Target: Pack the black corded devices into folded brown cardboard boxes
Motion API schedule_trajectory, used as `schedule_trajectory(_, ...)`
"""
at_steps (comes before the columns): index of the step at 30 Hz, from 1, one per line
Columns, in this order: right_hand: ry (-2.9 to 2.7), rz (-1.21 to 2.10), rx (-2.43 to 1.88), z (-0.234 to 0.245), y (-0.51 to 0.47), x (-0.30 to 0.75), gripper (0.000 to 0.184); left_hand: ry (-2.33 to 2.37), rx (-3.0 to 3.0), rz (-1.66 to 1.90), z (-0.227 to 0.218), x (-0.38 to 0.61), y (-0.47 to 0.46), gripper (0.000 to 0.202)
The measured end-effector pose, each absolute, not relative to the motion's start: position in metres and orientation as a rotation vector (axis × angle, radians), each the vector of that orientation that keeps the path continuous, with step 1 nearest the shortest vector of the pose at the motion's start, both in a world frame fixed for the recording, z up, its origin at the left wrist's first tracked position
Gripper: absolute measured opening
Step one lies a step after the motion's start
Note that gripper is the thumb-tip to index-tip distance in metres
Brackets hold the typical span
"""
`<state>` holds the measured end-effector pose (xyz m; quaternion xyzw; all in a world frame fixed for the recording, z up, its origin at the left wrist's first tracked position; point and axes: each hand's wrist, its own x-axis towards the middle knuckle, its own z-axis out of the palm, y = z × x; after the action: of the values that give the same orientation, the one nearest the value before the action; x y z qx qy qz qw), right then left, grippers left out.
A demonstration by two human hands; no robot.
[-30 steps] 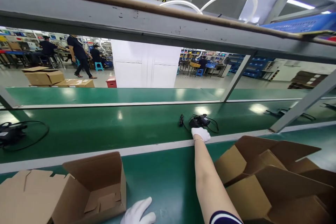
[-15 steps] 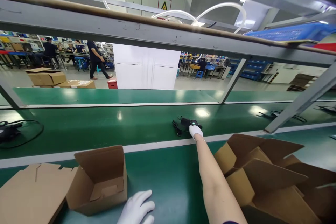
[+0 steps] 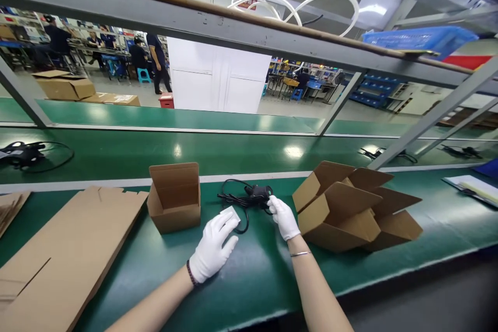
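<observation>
A black corded device [image 3: 257, 194] with a coiled cable lies on the green bench top [image 3: 249, 270], between the cardboard boxes. My right hand [image 3: 284, 218], in a white glove, has its fingers closed on the device's right end. My gloved left hand [image 3: 213, 246] reaches toward the cable from the near left, thumb apart from the fingers. At its fingertips is a small flat white piece [image 3: 232, 215]; whether it is gripped or only touched I cannot make out. An open cardboard box [image 3: 177, 218] stands just beyond my left hand.
Several open boxes [image 3: 342, 212] stand together on the right. Flattened cardboard [image 3: 73, 244] is stacked at the left. Behind the white strip, another black corded device [image 3: 25, 154] lies on the green belt [image 3: 218, 150]. Metal posts [image 3: 342, 104] hold up a shelf.
My right hand has brought the black device from the belt across the white strip onto the near bench. My left hand has moved up and right toward it. The view has tilted down.
</observation>
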<state>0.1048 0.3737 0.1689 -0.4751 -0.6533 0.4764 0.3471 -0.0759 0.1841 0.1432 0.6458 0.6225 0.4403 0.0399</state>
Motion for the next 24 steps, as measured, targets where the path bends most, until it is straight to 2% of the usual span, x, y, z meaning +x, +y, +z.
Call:
schedule_trajectory(3, -1.622, 1.265, -1.114, 0.182, 0.339, 0.104, 0.043, 1.671, 1.586, 1.420, 0.165, -0.054, 0.192, 0.037)
schedule_trajectory(7, -1.720, 1.213, -0.841, 0.204, 0.291, 0.102, 0.037, 0.929, 0.832, 1.438, 0.202, -0.027, 0.209, 0.063)
schedule_trajectory(9, -1.984, 1.018, -0.717, 0.214, 0.271, 0.104, 0.037, 0.626, 0.638, 1.450, 0.219, -0.022, 0.214, 0.070)
schedule_trajectory(11, -2.286, 0.674, -0.566, 0.223, 0.257, 0.107, 0.039, 0.523, 0.521, 1.446, 0.233, -0.024, 0.211, 0.067)
schedule_trajectory(14, -2.481, 0.226, -0.410, 0.234, 0.247, 0.110, 0.039, 0.578, 0.481, 1.436, 0.244, -0.036, 0.194, 0.055)
schedule_trajectory(19, -2.632, 0.091, -0.232, 0.244, 0.241, 0.099, 0.022, 0.899, 0.902, 1.455, 0.251, -0.051, 0.157, 0.060)
schedule_trajectory(21, -2.769, 0.098, -0.245, 0.247, 0.238, 0.094, 0.019, 1.159, 1.075, 1.546, 0.254, -0.054, 0.146, 0.068)
schedule_trajectory(24, -2.883, 0.137, -0.267, 0.256, 0.234, 0.099, 0.015, 1.642, 1.208, 1.640, 0.257, -0.064, 0.136, 0.094)
